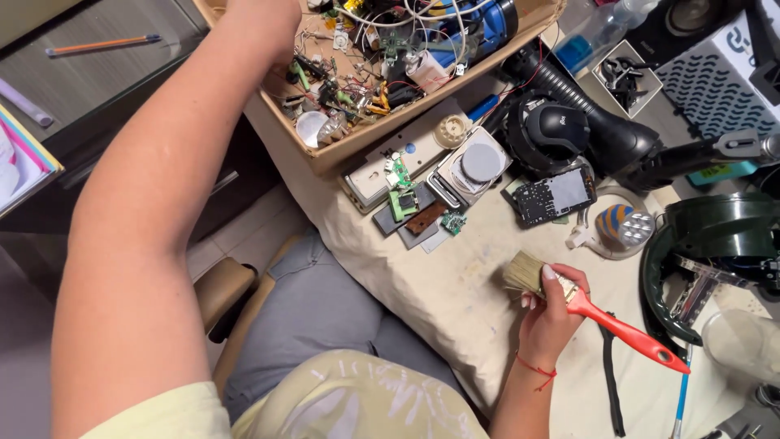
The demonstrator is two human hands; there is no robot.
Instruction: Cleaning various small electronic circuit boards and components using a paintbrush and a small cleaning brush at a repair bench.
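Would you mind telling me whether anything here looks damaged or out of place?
Yes: the dark handset lies opened, its innards bare, and loose green circuit boards lie scattered on the cloth beside the cardboard box. The right hand holds a paintbrush.

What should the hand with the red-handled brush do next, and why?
Probably sweep the brush forward toward the small circuit boards: the right hand holds it, bristles pointing that way, over bare cloth, while the left hand reaches into the cardboard box.

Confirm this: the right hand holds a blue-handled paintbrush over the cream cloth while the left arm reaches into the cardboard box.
Not quite: the head view shows the paintbrush in the right hand has a red handle. The rest holds: cream cloth, left arm reaching into the cardboard box.
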